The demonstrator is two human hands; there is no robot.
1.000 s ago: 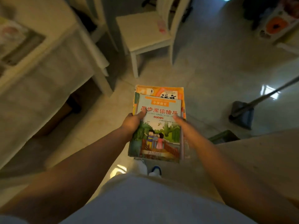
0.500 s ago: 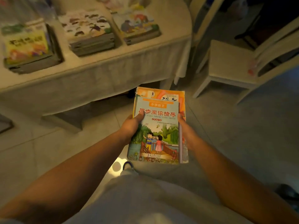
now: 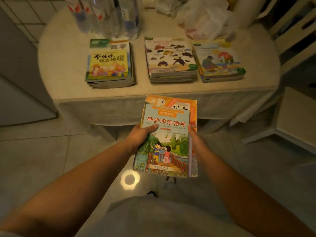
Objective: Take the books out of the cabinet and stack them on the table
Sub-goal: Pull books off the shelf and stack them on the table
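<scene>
Head view: you now face the tabletop squarely; half a second ago it sat off to the upper left with only its near corner and a chair in frame, and all three book stacks are now in full view. Your grip has not changed. Your left hand holds the held books at their left edge, thumb curled over the top cover; your right hand clasps the right edge, its fingers wrapped against the spines. The bundle hangs in the air just short of the tabletop's near edge, above the floor.

On the tabletop, the left stack, the middle stack and the right stack lie in a row near the front edge, with bare cloth between left and middle; the middle and right stacks almost touch. Plastic bottles and a plastic bag crowd the far side. A chair stands close on the right.

The top held cover reads 同步阅读指导 under a small banner, 小学语文. The left stack shows 数学 beneath a yellow cover starting 不任性.
</scene>
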